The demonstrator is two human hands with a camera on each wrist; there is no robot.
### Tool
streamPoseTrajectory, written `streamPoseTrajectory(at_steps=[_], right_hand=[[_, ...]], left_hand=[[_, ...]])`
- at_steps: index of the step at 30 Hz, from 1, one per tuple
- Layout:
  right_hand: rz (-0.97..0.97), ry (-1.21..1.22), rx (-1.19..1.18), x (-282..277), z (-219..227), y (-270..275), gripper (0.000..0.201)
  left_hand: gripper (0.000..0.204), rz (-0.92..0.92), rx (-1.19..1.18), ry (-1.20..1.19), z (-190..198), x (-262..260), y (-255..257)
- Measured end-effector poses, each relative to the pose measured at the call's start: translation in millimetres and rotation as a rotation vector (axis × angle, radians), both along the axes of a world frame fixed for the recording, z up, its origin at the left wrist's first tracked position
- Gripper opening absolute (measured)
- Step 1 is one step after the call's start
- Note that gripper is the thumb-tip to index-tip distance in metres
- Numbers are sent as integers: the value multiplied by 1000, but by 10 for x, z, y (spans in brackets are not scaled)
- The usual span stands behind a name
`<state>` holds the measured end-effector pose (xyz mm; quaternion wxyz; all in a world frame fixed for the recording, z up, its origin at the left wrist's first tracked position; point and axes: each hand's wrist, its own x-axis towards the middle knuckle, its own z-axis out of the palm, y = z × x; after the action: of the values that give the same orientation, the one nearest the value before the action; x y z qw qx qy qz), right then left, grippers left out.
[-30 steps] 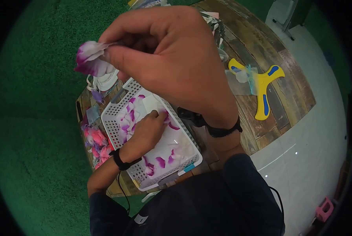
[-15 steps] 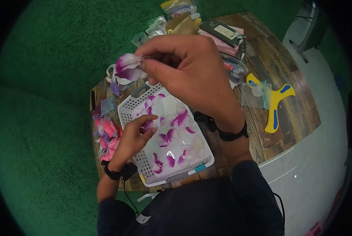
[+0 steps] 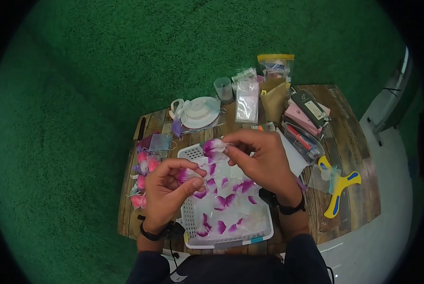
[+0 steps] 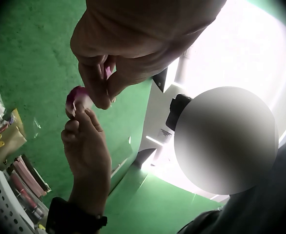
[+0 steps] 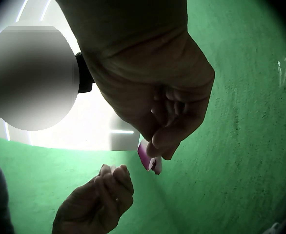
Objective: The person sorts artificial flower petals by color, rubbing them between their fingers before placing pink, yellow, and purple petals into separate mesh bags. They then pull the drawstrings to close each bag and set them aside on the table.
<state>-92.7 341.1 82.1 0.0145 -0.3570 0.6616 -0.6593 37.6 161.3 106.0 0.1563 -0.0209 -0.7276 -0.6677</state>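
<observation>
My right hand (image 3: pixel 269 163) pinches a small bunch of purple-and-white flower petals (image 3: pixel 212 147) between thumb and fingertips, above the far end of a white perforated basket (image 3: pixel 221 245). Just left of it, my left hand (image 3: pixel 165 191) pinches another purple-and-white petal (image 3: pixel 187 175) over the basket's left side. Many loose petals (image 3: pixel 225 202) lie spread on the basket's bottom. In the right wrist view the right hand's petals (image 5: pixel 145 155) hang below its fingertips. Mostly hidden by the fingers is the left hand's petal (image 4: pixel 108 72) in the left wrist view.
On the wooden table (image 3: pixel 344 208) a yellow three-armed boomerang (image 3: pixel 340 189) lies at right. Boxes (image 3: pixel 306 113), a brown paper packet (image 3: pixel 274 100), a clear cup (image 3: pixel 224 90) and a white round lid (image 3: pixel 200 112) stand at the back. Pink bundles (image 3: pixel 140 182) sit at left.
My right hand has come down and away from the head camera with its petals. The left hand has risen from the basket and now pinches a petal beside it. The head view has shifted.
</observation>
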Motion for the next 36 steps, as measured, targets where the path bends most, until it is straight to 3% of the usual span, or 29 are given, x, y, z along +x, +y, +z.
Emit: streamPoseTrajectory(at_steps=[4,6,7,9,14,18,20,21,24,30,36], right_hand=[[69,-2,42,25,-18,-91,12],[91,3,31,51,15,-108,12],[113,-10,21,81,17,-112,12],[112,-16,12,128,42,-95,12],[167,-59,-28,173,99,-30,14],[271,-142,-58,202,87,-59,15],[293,-131,-70,226,109,-67,16],[302,-163,-61,246,125,-66,16],[335,-188,-49,287,109,-67,16],[350,-95,-93,303,82,-105,15],[410,-105,-104,230,82,-71,17]], left_hand=[[22,-52,70,60,-16,-22,44],[21,-37,-58,298,-91,-97,43],[21,-35,-64,290,-92,-106,45],[19,107,-296,371,-70,-142,40],[17,118,-408,311,-2,-129,83],[29,65,-276,287,-82,-146,131],[39,92,-9,289,-111,-139,177],[44,67,2,272,-90,-122,174],[38,64,-8,162,-64,-29,145],[23,73,-9,141,-50,13,125],[20,120,-7,186,-64,-84,162]])
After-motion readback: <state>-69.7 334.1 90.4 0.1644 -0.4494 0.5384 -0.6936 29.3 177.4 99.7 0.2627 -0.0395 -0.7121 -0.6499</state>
